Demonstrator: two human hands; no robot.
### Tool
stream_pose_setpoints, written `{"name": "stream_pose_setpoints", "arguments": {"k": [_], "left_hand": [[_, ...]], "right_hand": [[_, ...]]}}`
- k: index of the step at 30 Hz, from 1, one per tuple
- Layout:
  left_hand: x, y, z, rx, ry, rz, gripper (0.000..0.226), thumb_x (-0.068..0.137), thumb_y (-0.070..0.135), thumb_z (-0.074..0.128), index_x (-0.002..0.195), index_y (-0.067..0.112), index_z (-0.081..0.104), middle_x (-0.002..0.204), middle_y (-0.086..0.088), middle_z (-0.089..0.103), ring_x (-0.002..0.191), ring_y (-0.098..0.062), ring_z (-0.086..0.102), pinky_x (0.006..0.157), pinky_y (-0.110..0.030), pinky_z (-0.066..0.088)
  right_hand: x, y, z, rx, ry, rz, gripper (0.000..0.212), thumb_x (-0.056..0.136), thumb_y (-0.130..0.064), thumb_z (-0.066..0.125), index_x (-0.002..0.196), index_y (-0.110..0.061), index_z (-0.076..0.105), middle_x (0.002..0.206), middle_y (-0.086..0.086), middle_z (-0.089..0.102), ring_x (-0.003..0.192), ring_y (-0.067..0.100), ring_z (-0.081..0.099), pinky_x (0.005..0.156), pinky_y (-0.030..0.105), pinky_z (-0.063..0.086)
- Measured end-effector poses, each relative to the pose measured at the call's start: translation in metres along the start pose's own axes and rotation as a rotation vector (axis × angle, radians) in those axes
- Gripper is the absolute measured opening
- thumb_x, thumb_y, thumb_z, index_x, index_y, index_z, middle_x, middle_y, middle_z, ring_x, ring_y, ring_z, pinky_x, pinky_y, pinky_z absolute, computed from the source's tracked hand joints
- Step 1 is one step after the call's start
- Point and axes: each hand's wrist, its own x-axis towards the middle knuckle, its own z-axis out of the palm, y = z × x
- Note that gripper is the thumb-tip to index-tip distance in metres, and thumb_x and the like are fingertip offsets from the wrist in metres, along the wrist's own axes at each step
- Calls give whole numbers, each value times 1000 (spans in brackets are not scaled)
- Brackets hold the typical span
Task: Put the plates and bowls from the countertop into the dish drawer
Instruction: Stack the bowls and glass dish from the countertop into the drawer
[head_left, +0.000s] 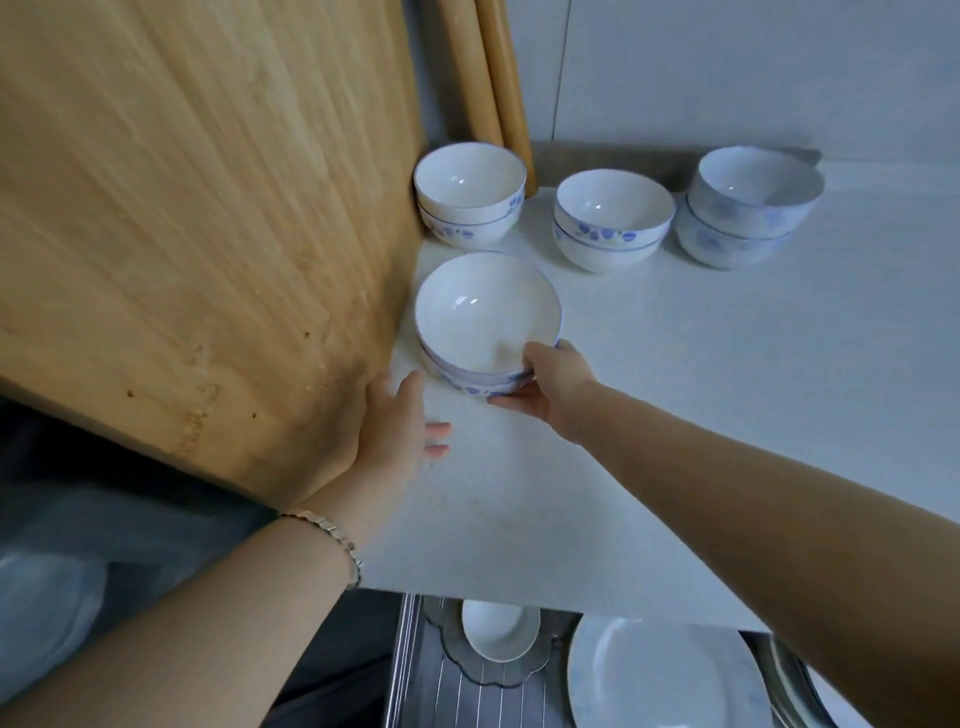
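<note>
A stack of wide white bowls with blue trim (483, 317) sits on the white countertop (675, 389) beside a leaning wooden board. My right hand (545, 382) grips the stack's near right rim, thumb over the edge and fingers under it. My left hand (395, 426) hovers open just left of the stack, not touching it. Farther back stand three more stacks of two blue-flowered bowls: one at the left (470, 195), one in the middle (613, 221), one at the right (753, 205). Below the counter edge the open dish drawer (410, 670) holds a small white bowl (498, 629) and a large white plate (665, 675).
A big wooden cutting board (208, 234) leans against the wall at the left, close to the near stack. Two wooden rolling pins (488, 73) stand in the back corner. A clear glass plate (524, 670) lies under the small bowl in the drawer's wire rack.
</note>
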Motion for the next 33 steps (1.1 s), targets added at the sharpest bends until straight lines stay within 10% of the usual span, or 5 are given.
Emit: {"name": "stream_pose_setpoints", "arguments": {"k": [4,15,22,27,33], "left_hand": [[-48,14,9,77,-185,-48,25,95,46,39,115,31,43,114,-6,55,65,-21,64,56,-32,52],[-210,-100,104,371,-505,-36,44,87,-8,40,116,24,46,89,7,58,67,-17,61,53,-32,60],[-284,-213,167,647,-862,-53,54,92,8,43,129,46,35,109,15,54,97,-13,57,63,-18,58],[-294,-278,176,636,-825,-214,46,95,17,46,114,56,31,119,9,48,109,-17,55,79,-32,59],[-264,-325,152,1054,-414,-130,42,98,36,40,133,14,47,134,-5,57,123,-22,55,94,-27,43]], "right_hand": [[-55,27,-56,51,-56,46,30,87,3,36,113,-10,46,97,15,58,67,27,61,59,37,60],[-205,57,-278,-514,9,147,16,87,-7,57,102,-15,56,94,11,63,74,21,59,60,25,56],[-220,126,-383,-1315,-141,109,43,96,-16,39,137,-27,45,135,3,56,123,24,52,97,26,40],[-204,182,-405,-1531,-224,64,47,95,-7,37,139,-24,41,129,14,58,117,31,56,94,34,45],[-171,217,-407,-1768,-287,-77,48,94,-4,36,137,-23,39,116,14,61,104,33,62,82,39,50]]}}
